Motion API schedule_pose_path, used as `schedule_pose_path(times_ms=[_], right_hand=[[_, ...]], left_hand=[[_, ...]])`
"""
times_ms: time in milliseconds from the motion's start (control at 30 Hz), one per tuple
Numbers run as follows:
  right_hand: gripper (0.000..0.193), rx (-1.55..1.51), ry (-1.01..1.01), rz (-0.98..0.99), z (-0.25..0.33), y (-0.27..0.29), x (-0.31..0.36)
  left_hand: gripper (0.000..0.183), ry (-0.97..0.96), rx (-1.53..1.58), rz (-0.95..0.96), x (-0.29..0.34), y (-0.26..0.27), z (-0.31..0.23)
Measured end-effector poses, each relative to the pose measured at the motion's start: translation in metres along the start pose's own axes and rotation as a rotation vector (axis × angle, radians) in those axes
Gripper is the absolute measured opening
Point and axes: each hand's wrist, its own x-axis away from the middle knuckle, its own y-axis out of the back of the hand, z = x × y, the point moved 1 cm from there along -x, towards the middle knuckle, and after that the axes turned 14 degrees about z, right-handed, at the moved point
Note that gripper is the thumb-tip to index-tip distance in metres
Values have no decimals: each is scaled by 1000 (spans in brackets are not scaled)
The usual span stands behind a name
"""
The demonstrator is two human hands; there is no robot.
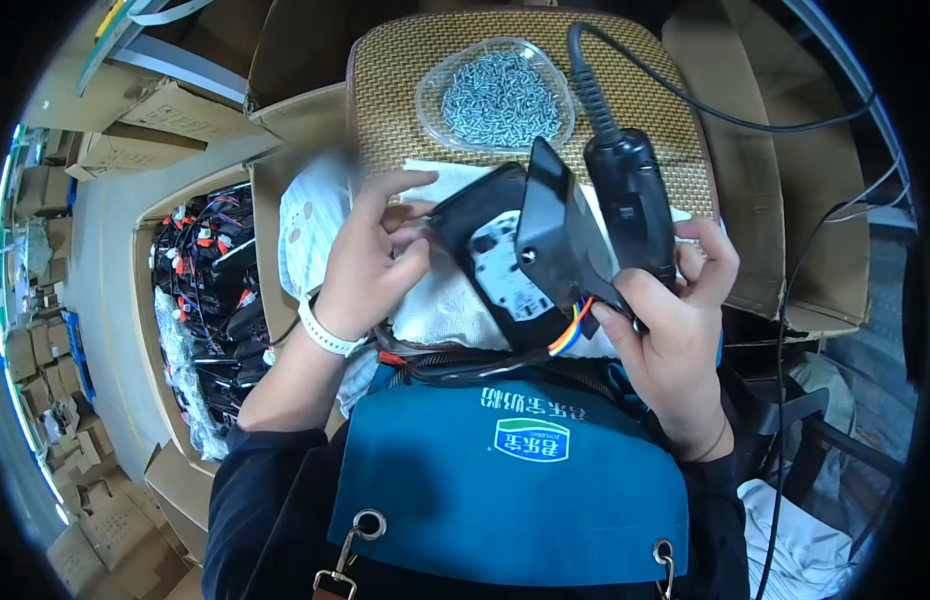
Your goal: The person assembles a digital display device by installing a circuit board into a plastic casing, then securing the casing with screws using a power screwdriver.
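Note:
A black plastic casing [462, 222] with a pale circuit board [507, 268] inside lies tilted on a white cloth [440, 312]. Against its right side stands a black plastic cover [562, 228], raised at an angle. My right hand [677, 325] pinches the cover's lower right end between thumb and fingers. Multicoloured wires [568, 335] run from beside that grip into a dark cable. At the casing's left edge is my left hand [370, 250], thumb and forefinger apart, other fingertips close to the corner; contact is unclear. Beside the right hand lies a black corded electric screwdriver [630, 195].
A clear plastic dish [432, 112] of small silver screws [505, 100] sits at the back of the woven-topped seat [390, 75]. Left stands a carton [145, 300] of black wired parts. The screwdriver's cord [745, 125] loops right. Open cardboard flaps [820, 230] border the right side.

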Motion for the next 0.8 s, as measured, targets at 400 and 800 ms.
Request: schedule_pose_path(times_ms=[400,800], right_hand=[[18,43,-8,-106,5,4,4],[10,106,-125,-367,-18,38,27]], left_hand=[[48,-56,-778,-39,-22,-17,-38],[59,-26,-852,147,-52,-26,-19]])
